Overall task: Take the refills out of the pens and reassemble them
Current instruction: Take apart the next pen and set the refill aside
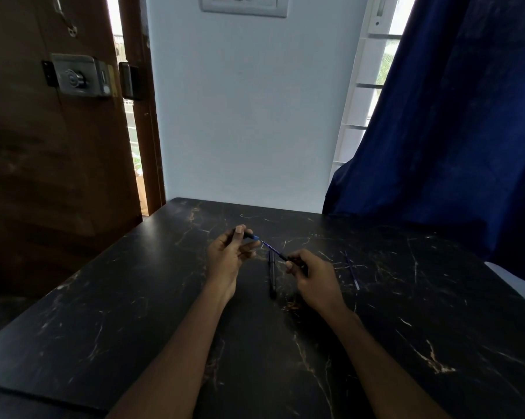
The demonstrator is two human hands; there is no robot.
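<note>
Refill: thin blue refill (270,247), protruding from black pen barrel (290,259) in right hand (311,275), grip closed.
Tip piece: black, blue-ended (251,236), pinched in left hand (229,252).
Spare: black pen (272,275), loose blue refill (352,271) on black marbled table (406,343).

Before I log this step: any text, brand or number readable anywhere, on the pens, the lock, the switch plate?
None readable.
Pen part in the left hand: no print visible.
Pen on the table: dark, no legible marking.
Loose refill: too thin to show text.
Door lock: round emblem, too blurred to read.
Switch plate: no legible labels.
</note>
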